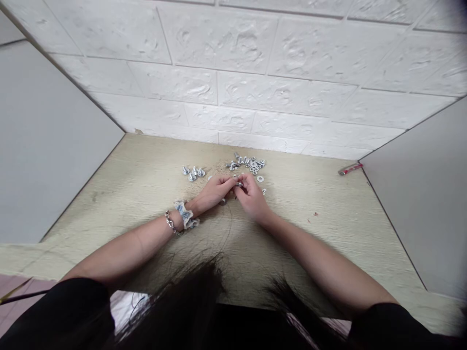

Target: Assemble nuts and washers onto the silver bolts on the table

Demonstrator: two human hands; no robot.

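Note:
My left hand and my right hand meet at the middle of the pale wooden table. Their fingertips pinch a small metal bolt between them. The left wrist wears a chain bracelet and a fabric scrunchie. Just beyond the hands lies a loose pile of bolts, nuts and washers. A smaller group of assembled bolts sits to the left of it.
A white brick-pattern wall closes the back of the table, and grey panels stand at left and right. A red lighter lies at the back right. Dark hair hangs at the bottom of the view.

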